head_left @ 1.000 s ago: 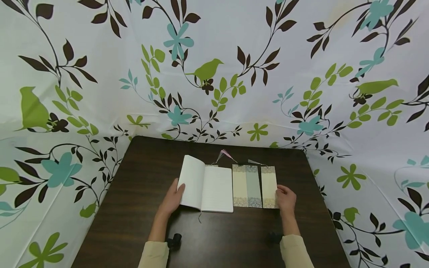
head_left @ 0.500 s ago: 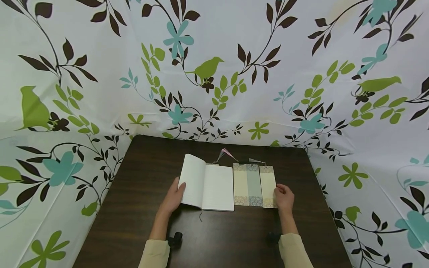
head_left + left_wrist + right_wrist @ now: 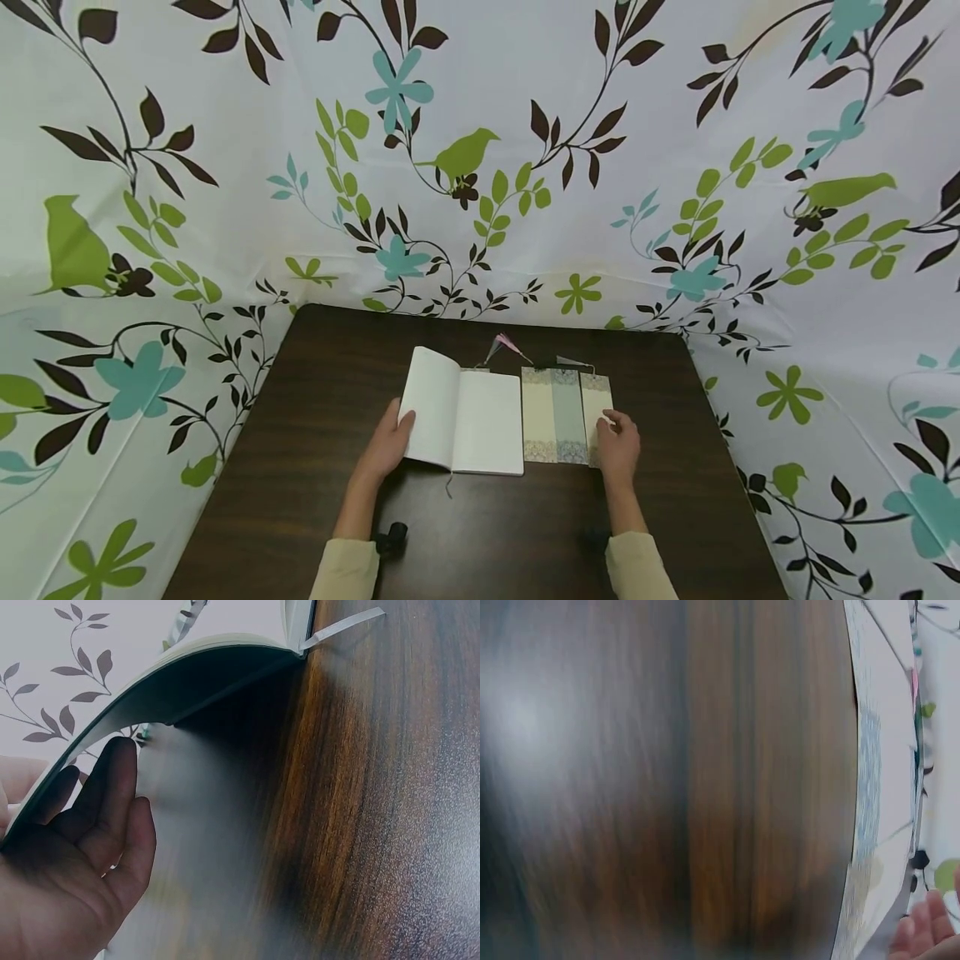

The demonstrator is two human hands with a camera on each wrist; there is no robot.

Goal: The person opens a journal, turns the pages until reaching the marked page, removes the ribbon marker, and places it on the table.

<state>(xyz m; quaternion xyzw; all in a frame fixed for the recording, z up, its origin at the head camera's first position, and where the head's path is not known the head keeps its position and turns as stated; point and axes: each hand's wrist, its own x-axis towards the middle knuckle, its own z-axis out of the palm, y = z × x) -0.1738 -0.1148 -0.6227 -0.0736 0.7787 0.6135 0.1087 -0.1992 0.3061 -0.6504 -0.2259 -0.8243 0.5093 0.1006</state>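
Observation:
An open notebook [image 3: 487, 423] with lined pages lies on the dark table, its left side raised. My left hand [image 3: 387, 443] holds that raised side, thumb over the page and fingers beneath the dark cover [image 3: 202, 679]. Right of the notebook, a cream bookmark [image 3: 538, 412], a blue-grey bookmark [image 3: 568, 412] and another cream bookmark [image 3: 594, 400] lie side by side with lacy ends. My right hand [image 3: 621, 448] is over the right edge of the last one, fingers loosely bent. In the right wrist view its fingers [image 3: 921, 930] show beside the bookmarks, holding nothing visible.
Tassels [image 3: 504, 343] stretch from the bookmarks' tops toward the back edge. A ribbon [image 3: 448, 485] hangs out below the notebook's spine. The wood-grain table [image 3: 480, 542] meets a patterned cloth [image 3: 480, 275] behind it.
The rightmost bookmark has slid left against the blue-grey one under my right hand. That hand has then moved left, over the bookmark. My left hand keeps its hold on the notebook.

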